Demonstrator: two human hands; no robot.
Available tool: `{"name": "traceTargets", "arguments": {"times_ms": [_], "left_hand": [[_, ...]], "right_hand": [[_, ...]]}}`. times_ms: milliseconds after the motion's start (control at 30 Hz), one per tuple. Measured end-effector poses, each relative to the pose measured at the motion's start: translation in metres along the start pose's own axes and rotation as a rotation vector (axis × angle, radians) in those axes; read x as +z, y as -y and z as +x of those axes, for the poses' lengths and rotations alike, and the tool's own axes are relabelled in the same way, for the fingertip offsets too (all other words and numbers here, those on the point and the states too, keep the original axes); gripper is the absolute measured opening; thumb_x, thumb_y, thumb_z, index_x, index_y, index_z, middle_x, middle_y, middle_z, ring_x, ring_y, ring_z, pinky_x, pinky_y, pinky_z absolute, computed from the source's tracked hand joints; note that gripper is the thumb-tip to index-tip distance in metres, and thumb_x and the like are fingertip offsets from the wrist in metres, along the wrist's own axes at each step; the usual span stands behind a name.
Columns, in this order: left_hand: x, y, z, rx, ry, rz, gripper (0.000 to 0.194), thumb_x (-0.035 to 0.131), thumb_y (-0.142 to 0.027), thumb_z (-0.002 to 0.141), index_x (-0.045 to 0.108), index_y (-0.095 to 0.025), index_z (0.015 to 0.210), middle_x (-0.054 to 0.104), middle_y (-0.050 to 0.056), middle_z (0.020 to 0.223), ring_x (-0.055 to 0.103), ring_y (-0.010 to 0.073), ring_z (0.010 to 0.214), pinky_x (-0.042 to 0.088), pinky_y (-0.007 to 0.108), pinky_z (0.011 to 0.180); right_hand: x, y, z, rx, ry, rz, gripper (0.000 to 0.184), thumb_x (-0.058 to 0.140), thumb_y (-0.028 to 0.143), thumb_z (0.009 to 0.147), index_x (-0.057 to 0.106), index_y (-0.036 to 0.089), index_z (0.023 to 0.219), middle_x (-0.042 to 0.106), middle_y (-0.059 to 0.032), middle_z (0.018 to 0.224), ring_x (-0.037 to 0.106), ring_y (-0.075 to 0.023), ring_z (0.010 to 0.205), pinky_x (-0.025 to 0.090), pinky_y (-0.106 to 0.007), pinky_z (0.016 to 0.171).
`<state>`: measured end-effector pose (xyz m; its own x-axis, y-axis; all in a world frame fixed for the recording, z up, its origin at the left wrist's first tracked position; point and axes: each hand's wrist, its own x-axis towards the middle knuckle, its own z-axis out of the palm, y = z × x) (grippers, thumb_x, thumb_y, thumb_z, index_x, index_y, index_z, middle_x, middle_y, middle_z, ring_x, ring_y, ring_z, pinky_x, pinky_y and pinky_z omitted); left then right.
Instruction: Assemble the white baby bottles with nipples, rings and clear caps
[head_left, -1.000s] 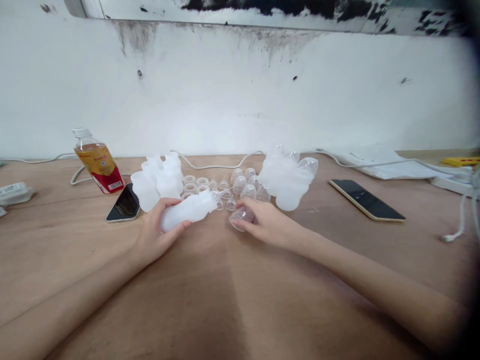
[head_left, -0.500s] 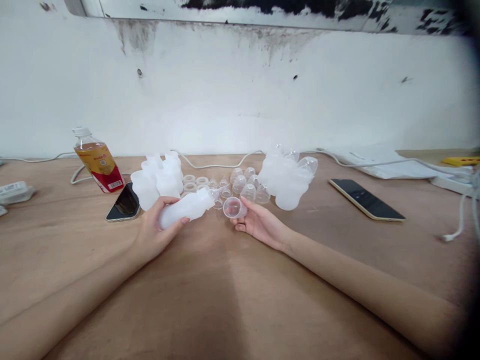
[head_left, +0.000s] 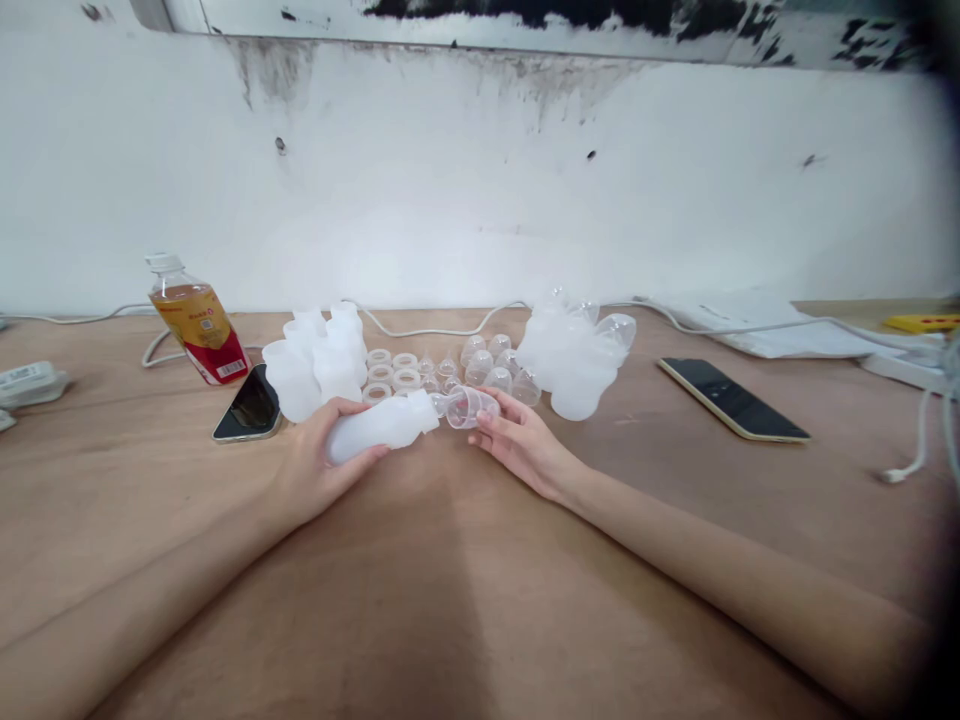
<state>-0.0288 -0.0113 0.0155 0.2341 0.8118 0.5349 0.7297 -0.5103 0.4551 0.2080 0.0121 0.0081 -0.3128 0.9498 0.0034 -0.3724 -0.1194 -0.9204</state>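
My left hand (head_left: 326, 455) is wrapped round a white baby bottle (head_left: 382, 428), tilted on its side with its clear nipple (head_left: 439, 403) pointing right. Between the fingers of my right hand (head_left: 525, 440) is a clear dome cap (head_left: 472, 407), its open end facing the nipple. The nipple's tip reaches the mouth of the cap; whether they touch I cannot tell. Behind the hands lie white rings (head_left: 380, 374), loose clear nipples (head_left: 447, 367) and several clear caps (head_left: 478, 368) in rows.
Uncapped white bottles (head_left: 337, 350) stand at the left, capped bottles (head_left: 577, 360) at the right. A drink bottle (head_left: 201, 320) leans beside one phone (head_left: 249, 405); another phone (head_left: 731, 398) lies right. A white cable (head_left: 450, 331) runs along the wall.
The bottle in my left hand has moved slightly right and down. My right hand has turned the cap toward it, and the nipple now meets the cap's opening.
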Motion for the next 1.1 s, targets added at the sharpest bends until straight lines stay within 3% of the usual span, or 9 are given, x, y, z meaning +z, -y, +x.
{"name": "traceTargets", "arguments": {"times_ms": [200, 433, 667, 900, 1100], "left_hand": [[0.000, 0.000, -0.002, 0.058, 0.055, -0.002, 0.033, 0.056, -0.040, 0.073, 0.045, -0.020, 0.097, 0.060, 0.004, 0.094, 0.058, 0.0189, 0.084, 0.046, 0.030, 0.070], [0.003, -0.001, -0.007, 0.097, 0.061, 0.017, 0.035, 0.058, -0.039, 0.072, 0.044, -0.020, 0.098, 0.059, 0.004, 0.094, 0.057, 0.0183, 0.083, 0.045, 0.030, 0.071], [0.006, -0.003, -0.007, 0.235, 0.034, 0.009, 0.035, 0.058, -0.036, 0.073, 0.042, -0.021, 0.100, 0.057, 0.005, 0.093, 0.057, 0.0188, 0.083, 0.046, 0.031, 0.068], [0.006, -0.003, -0.009, 0.227, 0.041, 0.016, 0.035, 0.057, -0.037, 0.073, 0.042, -0.022, 0.101, 0.056, 0.005, 0.093, 0.057, 0.0193, 0.082, 0.046, 0.032, 0.068], [0.006, -0.004, -0.010, 0.281, 0.026, 0.038, 0.036, 0.055, -0.038, 0.073, 0.042, -0.020, 0.101, 0.056, 0.006, 0.093, 0.057, 0.0201, 0.081, 0.047, 0.031, 0.066]], "right_hand": [[0.005, -0.005, -0.003, -0.123, 0.060, -0.206, 0.039, 0.070, 0.018, 0.060, 0.051, 0.022, 0.095, 0.054, 0.0000, 0.098, 0.054, -0.0117, 0.088, 0.044, -0.027, 0.081], [0.012, -0.002, -0.010, -0.170, 0.012, -0.464, 0.039, 0.068, 0.023, 0.062, 0.052, 0.022, 0.098, 0.055, -0.0017, 0.096, 0.051, -0.0069, 0.056, 0.045, -0.023, 0.051], [0.013, 0.000, -0.010, -0.163, 0.054, -0.472, 0.043, 0.069, 0.022, 0.060, 0.054, 0.020, 0.100, 0.059, -0.0015, 0.090, 0.053, -0.0074, 0.057, 0.045, -0.022, 0.052], [0.014, 0.000, -0.011, -0.139, 0.026, -0.474, 0.046, 0.070, 0.023, 0.058, 0.056, 0.020, 0.101, 0.062, -0.0017, 0.087, 0.057, -0.0110, 0.062, 0.045, -0.023, 0.051], [0.010, -0.004, -0.008, -0.136, 0.083, -0.416, 0.047, 0.072, 0.018, 0.056, 0.056, 0.021, 0.100, 0.063, 0.0006, 0.084, 0.058, -0.0092, 0.062, 0.047, -0.022, 0.056]]}}
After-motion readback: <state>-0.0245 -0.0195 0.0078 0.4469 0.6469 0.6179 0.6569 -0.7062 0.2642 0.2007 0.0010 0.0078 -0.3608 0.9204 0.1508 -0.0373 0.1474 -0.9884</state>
